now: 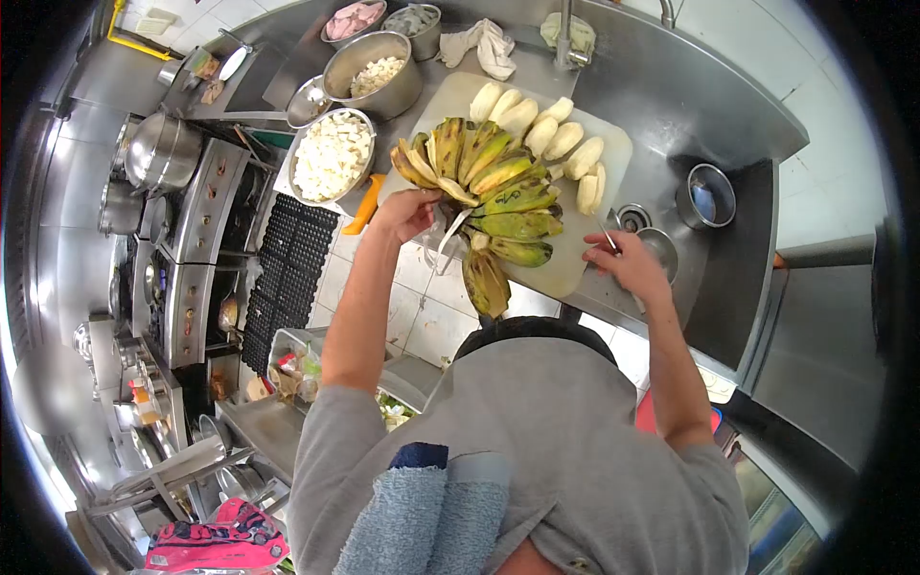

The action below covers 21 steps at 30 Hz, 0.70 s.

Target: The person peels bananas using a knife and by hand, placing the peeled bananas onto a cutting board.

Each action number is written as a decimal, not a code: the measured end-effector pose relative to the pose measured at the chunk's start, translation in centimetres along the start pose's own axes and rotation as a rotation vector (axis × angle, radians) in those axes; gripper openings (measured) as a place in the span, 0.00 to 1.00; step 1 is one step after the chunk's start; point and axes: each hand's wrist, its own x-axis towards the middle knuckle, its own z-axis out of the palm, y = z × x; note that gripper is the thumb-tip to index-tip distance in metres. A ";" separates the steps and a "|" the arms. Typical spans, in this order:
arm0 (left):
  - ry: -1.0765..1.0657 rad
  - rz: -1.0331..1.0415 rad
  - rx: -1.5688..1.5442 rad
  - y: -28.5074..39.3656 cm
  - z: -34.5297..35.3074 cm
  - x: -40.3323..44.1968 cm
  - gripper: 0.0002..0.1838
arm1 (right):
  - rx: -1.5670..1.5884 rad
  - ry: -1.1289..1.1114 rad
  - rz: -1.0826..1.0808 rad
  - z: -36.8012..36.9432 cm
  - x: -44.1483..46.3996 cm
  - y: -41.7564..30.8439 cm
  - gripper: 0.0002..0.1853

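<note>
A large bunch of green and yellow plantains (494, 187) lies over the near left part of a white cutting board (575, 235). My left hand (412, 213) is closed at the bunch's left side, holding it by its peel or stem end. On the right, my right hand (623, 259) is closed around a small knife (608, 233), beside the board's right edge. Several peeled plantains (565, 141) rest along the far and right side of the board. Strips of pale peel hang from the bunch near my left hand.
A bowl of cut pieces (333, 158) and a steel pot (393, 86) stand left of the board. An orange handle (365, 205) juts at the counter's edge. The sink (704, 278) at the right holds a small metal pot (706, 196). The faucet (565, 38) is behind.
</note>
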 end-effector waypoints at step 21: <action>0.242 0.652 0.156 2.7 5.3 -5.0 0.25 | 0.027 0.013 -0.024 -0.8 -0.6 -0.1 0.19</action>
